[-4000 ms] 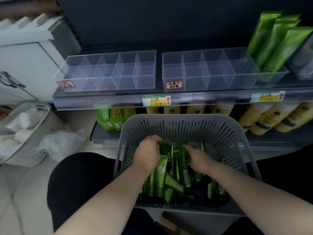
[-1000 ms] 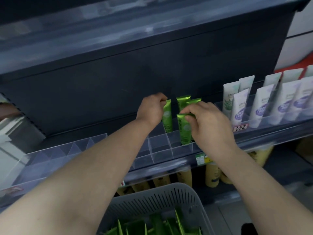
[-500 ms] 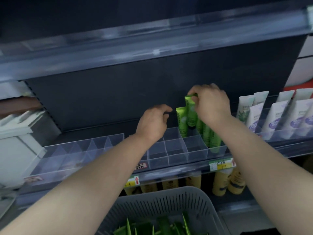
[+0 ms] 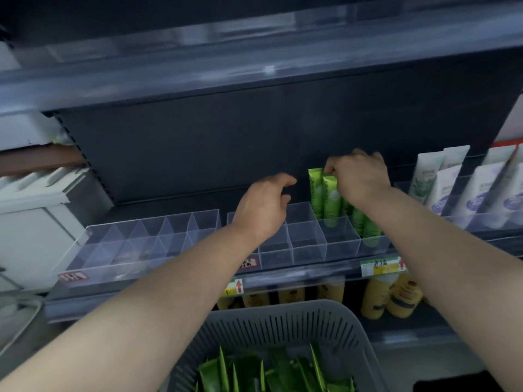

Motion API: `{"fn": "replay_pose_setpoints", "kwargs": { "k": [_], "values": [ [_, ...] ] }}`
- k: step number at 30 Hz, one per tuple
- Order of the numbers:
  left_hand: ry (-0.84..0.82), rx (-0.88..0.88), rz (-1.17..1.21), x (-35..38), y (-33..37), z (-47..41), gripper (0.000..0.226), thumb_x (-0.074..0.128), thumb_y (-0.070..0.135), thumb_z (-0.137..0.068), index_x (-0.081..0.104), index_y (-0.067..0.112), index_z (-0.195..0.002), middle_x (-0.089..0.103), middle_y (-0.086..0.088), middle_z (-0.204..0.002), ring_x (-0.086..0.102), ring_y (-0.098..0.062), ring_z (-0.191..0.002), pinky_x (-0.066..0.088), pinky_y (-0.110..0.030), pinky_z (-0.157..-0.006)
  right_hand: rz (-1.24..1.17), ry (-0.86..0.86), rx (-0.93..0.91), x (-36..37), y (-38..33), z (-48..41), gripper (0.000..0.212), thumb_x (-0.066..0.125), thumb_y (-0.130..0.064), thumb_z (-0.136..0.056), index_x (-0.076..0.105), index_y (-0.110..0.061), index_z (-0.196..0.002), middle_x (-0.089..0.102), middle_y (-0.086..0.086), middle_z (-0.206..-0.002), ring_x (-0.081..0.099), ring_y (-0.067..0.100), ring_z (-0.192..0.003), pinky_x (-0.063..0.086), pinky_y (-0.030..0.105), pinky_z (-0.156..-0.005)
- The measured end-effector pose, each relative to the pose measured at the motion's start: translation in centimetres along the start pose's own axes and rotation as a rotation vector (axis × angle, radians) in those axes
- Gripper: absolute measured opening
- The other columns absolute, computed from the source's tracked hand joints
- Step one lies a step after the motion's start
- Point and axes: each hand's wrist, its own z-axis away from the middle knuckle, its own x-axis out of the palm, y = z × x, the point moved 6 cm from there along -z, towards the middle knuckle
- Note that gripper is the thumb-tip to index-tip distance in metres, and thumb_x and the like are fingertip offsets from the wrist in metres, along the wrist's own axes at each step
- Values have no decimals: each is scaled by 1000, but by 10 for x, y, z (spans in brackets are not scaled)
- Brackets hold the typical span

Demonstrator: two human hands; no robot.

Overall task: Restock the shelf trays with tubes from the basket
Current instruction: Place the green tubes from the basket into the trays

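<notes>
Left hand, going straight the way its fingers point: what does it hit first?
Probably the upright green tubes in the clear tray, which the right hand pinches at the top. The left hand points right toward them with loosely curled fingers, over empty compartments. Depth is unclear; it might pass in front.

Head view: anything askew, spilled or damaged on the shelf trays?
Nothing stands out. The green tubes stand upright in the clear tray's right-hand compartments, with the right hand pinching the top of one; the left hand hovers beside them holding nothing. No spill or damage visible.
</notes>
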Motion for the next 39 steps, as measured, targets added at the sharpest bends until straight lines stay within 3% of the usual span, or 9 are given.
{"fn": "replay_pose_setpoints", "kwargs": {
  "k": [7,13,16,21,24,30,32,36,39],
  "values": [
    [52,79,66,2,-4,47,32,52,2,-92,62,12,-120,65,-4,-116,61,-14,-104,48,-25,-91,-126,318,-109,-19,-27,52,35,60,0,-79,66,-24,-105,68,4,-98,55,30,-97,33,38,-78],
    [-56,76,44,27,-21,120,26,54,8,-93,63,13,-117,68,-1,-112,62,-13,-101,50,-24,-87,-321,325,-181,23,-63,131,23,64,-6,-82,69,-22,-98,71,3,-90,62,31,-86,43,38,-69],
    [-99,12,30,45,-40,158,24,57,9,-92,64,14,-113,69,1,-109,63,-12,-100,48,-21,-87,-360,167,-218,74,-77,167,25,65,-4,-78,70,-23,-94,71,-1,-89,63,27,-84,48,38,-69],
    [-327,-304,-17,93,-100,245,25,54,19,-95,62,20,-118,66,3,-114,60,-14,-106,49,-28,-92,-283,-481,-334,171,-95,223,28,56,-12,-86,65,-32,-102,66,-7,-107,61,17,-97,49,31,-77],
    [-404,-447,-44,109,-122,277,27,54,20,-95,59,19,-122,65,0,-114,58,-17,-108,49,-32,-90,-200,-694,-283,212,-92,241,41,48,-2,-88,61,-33,-112,62,-3,-118,58,18,-104,47,31,-77],
    [-368,-544,-25,118,-138,277,29,56,20,-94,58,17,-122,65,-3,-115,58,-18,-106,50,-32,-89,-235,-957,-127,258,-94,270,68,33,12,-87,32,-20,-147,39,11,-146,44,28,-126,39,32,-103],
    [-359,-557,-20,119,-141,278,28,57,20,-93,58,17,-121,65,-3,-114,59,-19,-105,50,-31,-88,-268,-1000,-101,267,-95,277,63,35,9,-91,29,-15,-148,37,10,-147,43,25,-127,36,26,-101],
    [-380,-555,-11,126,-142,282,28,57,22,-94,58,17,-121,64,-5,-113,59,-20,-103,52,-35,-86,-303,-967,49,278,-86,274,62,45,2,-92,26,-16,-148,47,13,-133,50,24,-115,42,24,-88],
    [-401,-530,2,133,-137,282,28,57,25,-94,57,18,-121,64,-4,-114,60,-19,-101,53,-35,-84,-267,-1006,48,280,-83,273,66,47,-4,-95,16,-19,-151,33,15,-146,42,28,-125,38,25,-97]
  ]
}}
